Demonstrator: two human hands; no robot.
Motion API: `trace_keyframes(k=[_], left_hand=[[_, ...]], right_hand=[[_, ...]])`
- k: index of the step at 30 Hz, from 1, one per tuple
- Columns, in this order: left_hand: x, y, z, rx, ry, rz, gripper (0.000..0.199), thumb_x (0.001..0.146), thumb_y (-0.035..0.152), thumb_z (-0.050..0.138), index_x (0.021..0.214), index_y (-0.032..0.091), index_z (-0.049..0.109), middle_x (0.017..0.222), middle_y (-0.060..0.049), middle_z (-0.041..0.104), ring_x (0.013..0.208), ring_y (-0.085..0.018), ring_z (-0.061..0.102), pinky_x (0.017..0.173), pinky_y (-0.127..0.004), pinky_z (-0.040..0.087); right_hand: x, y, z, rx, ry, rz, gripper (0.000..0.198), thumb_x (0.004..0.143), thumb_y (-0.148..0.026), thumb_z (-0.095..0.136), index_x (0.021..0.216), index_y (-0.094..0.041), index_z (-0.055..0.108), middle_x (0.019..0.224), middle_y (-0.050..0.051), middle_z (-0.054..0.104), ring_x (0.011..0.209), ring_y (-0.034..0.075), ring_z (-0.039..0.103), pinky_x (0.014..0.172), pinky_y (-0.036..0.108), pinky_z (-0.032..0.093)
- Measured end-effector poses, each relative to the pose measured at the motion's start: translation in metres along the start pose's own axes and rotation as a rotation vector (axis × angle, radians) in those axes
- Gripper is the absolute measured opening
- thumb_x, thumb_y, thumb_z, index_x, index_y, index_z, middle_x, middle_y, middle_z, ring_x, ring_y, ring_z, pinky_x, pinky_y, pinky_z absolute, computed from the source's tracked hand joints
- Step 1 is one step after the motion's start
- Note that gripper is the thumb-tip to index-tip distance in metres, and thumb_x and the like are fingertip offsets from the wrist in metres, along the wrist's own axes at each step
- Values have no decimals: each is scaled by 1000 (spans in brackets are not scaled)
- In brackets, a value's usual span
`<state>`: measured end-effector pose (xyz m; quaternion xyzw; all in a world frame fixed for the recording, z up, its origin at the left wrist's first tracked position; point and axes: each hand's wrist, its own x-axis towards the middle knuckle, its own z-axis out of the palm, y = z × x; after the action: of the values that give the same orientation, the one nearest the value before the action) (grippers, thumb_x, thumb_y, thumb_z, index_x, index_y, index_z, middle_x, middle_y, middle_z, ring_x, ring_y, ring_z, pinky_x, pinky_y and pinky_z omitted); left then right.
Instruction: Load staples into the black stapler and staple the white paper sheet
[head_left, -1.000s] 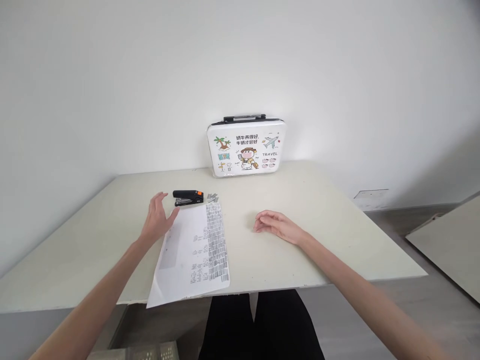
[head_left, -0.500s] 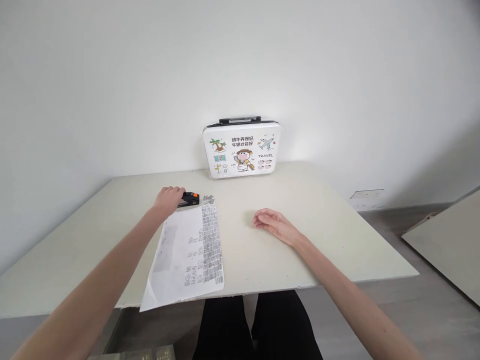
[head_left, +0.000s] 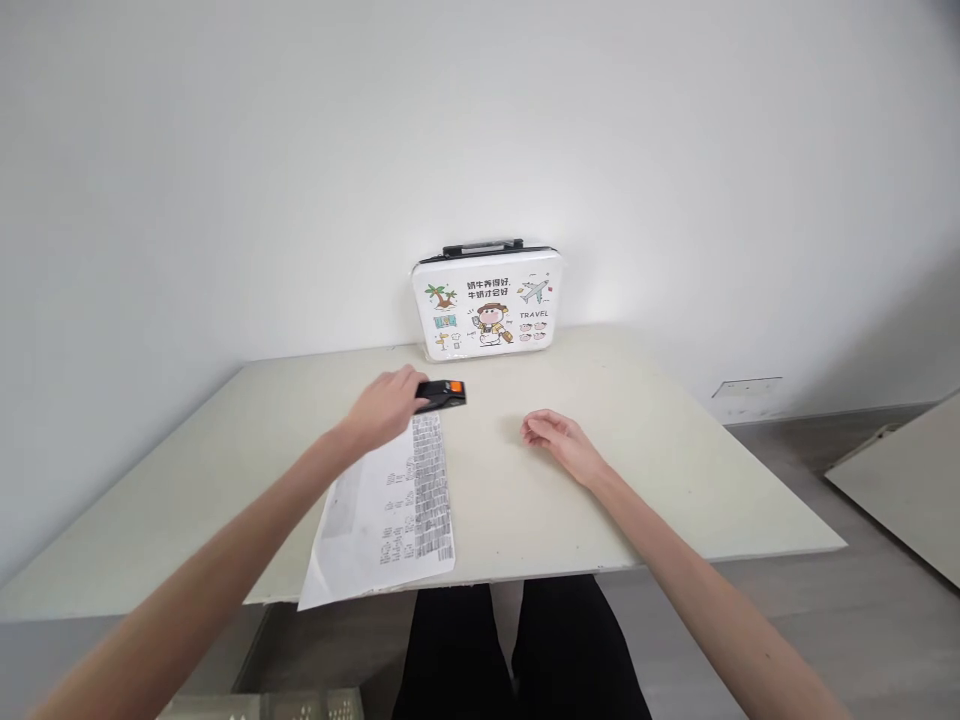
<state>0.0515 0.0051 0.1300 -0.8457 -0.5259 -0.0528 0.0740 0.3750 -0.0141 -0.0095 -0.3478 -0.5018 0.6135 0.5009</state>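
Observation:
My left hand (head_left: 386,405) is closed around the back of a black stapler (head_left: 442,394) with an orange patch near its front. The stapler is over the table, just beyond the top edge of a printed sheet of paper (head_left: 375,520). Dense dark print runs down the sheet's right side, and its lower left corner sticks out past the table edge. To the right, my right hand (head_left: 556,440) is low over the table, fingers loosely curled and nothing seen in them. The small grey staple strips are hidden behind the left hand and stapler.
A white cartoon-printed case (head_left: 491,312) with a black handle stands against the wall at the back of the pale table (head_left: 600,520). Below the front edge are my legs (head_left: 570,640) and, at lower left, a partly seen clear container (head_left: 300,705).
My left hand has carried the stapler to the right, covering the staple strips. My right hand's fingers have curled in a little more. The view has shifted slightly.

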Motion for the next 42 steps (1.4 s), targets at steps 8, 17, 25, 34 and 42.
trace_keyframes(k=[8,17,25,34,42], left_hand=[[-9,129,21,-131,13,340,25,106,31,40,118,19,58,111,-12,63,95,-28,63,89,-42,45],[-3,162,67,-190,42,308,19,105,30,47,119,19,54,112,-12,61,94,-28,65,86,-43,50],[-14,151,87,-455,70,165,34,102,41,55,132,25,48,121,-11,66,108,-30,67,93,-46,52],[-30,128,94,-567,32,25,19,98,44,63,97,25,63,106,-6,70,96,-26,69,81,-42,54],[-31,124,89,-567,33,21,19,98,44,61,94,26,65,104,-4,70,90,-25,69,76,-39,54]], right_hand=[[3,1,-27,0,219,-75,42,81,-64,74,90,-24,67,93,4,71,84,19,65,87,37,52],[-21,-6,-36,-84,111,-47,44,87,-66,67,96,-23,68,98,6,73,92,21,67,94,39,52],[-32,-7,-27,-391,52,-138,38,100,-59,46,114,-28,62,97,3,73,98,23,67,97,42,48],[-29,3,-32,-471,6,-165,41,104,-59,38,126,-29,57,106,4,73,100,23,67,95,40,49],[-39,-13,-22,-608,43,-109,48,103,-63,39,106,-27,71,110,5,74,107,26,65,98,39,45]])
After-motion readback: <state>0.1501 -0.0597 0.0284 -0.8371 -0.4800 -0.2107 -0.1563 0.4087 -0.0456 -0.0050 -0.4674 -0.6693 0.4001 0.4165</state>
